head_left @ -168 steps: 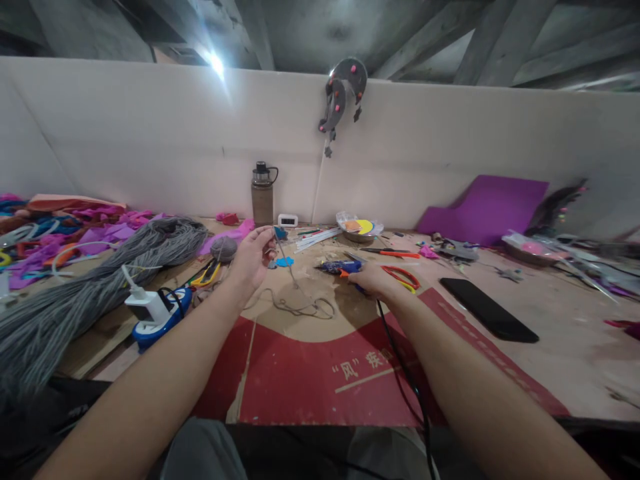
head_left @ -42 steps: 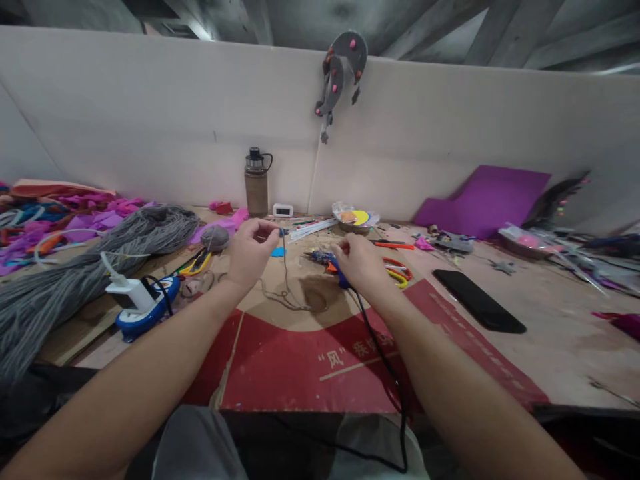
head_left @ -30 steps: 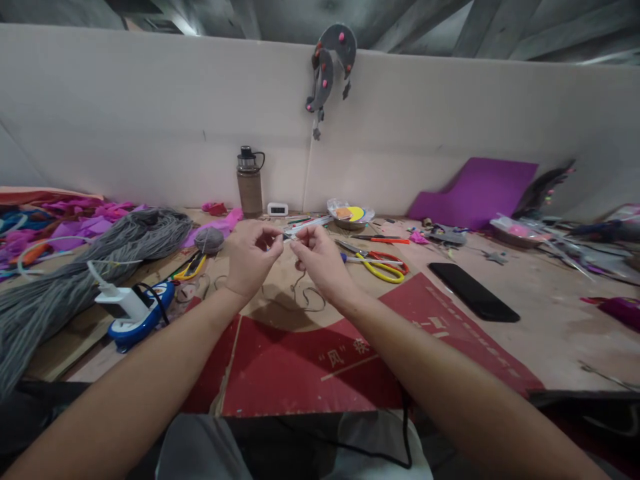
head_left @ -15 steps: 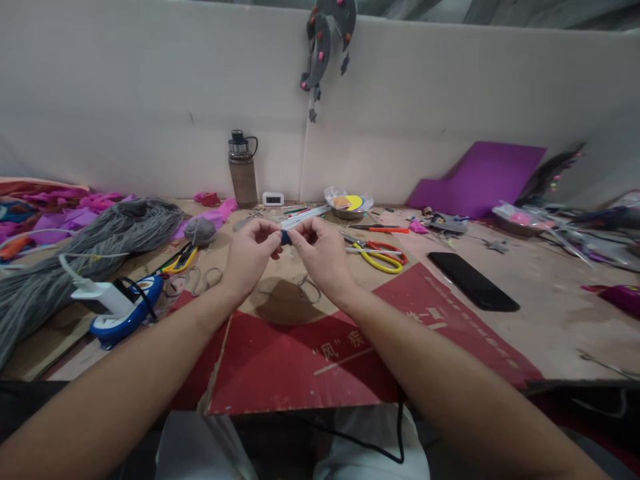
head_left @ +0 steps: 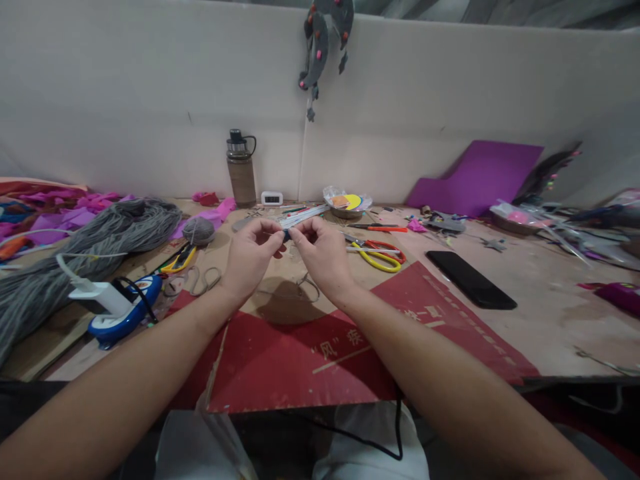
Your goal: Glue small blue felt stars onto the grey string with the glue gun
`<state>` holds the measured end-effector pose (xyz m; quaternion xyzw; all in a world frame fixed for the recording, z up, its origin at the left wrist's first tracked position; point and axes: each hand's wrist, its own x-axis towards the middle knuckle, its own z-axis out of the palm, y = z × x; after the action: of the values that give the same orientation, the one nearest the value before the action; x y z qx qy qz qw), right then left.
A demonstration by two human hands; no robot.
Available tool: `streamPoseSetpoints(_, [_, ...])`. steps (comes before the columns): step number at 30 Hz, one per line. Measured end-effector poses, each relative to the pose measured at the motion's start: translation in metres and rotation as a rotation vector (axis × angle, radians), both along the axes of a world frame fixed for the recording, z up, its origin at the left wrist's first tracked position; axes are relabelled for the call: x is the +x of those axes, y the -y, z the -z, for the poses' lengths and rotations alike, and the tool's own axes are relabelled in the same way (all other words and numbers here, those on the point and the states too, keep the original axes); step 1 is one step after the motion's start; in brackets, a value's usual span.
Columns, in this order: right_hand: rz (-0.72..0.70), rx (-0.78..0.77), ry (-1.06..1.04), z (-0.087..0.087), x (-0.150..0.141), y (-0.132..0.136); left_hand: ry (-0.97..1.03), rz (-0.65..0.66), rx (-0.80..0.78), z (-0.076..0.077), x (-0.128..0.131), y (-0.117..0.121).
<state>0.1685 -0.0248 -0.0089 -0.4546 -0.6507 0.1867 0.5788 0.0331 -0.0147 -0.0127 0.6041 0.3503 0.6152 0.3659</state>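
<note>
My left hand [head_left: 251, 255] and my right hand [head_left: 321, 253] meet above a red and brown cardboard sheet [head_left: 320, 353]. Both pinch a small dark blue piece [head_left: 287, 235] between thumb and fingertips. A thin grey cord [head_left: 300, 283] hangs below the hands and loops on the cardboard. Yellow-handled scissors [head_left: 376, 257] lie just right of my right hand, with red-handled scissors [head_left: 387, 247] behind them. What exactly the blue piece is cannot be made out.
A thick grey yarn bundle [head_left: 75, 247] lies at the left beside a blue power strip with a white charger [head_left: 117, 308]. A brown bottle [head_left: 239, 171], a small clock [head_left: 272, 198] and a bowl [head_left: 349, 207] stand by the wall. A black phone [head_left: 471, 288] lies right; purple foam sheet [head_left: 480, 177] leans behind.
My right hand let go of the blue glue gun and came over to my left hand. Both hands now pinch the small blue piece; the view tilted down.
</note>
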Motion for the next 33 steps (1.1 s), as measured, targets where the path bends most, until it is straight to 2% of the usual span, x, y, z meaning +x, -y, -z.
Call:
streamPoseSetpoints(11, [-0.03,-0.004,-0.046,-0.003,0.002,0.001,0.078,0.121,-0.042,0.002,0.0,-0.002])
streamPoseSetpoints(17, [-0.156,-0.05,-0.074,-0.005,0.008,-0.001,0.133,0.229,-0.108,0.001,-0.001,-0.003])
streamPoseSetpoints(25, [-0.093,-0.115,-0.043,-0.003,0.016,-0.003,0.138,0.29,-0.263,-0.002,0.001,-0.003])
streamPoseSetpoints(28, [-0.069,-0.14,-0.02,-0.001,0.021,-0.004,0.048,0.267,-0.339,0.002,0.002,-0.004])
streamPoseSetpoints(33, [-0.002,-0.164,0.018,-0.004,0.033,-0.009,-0.27,0.272,-0.393,0.013,0.007,0.0])
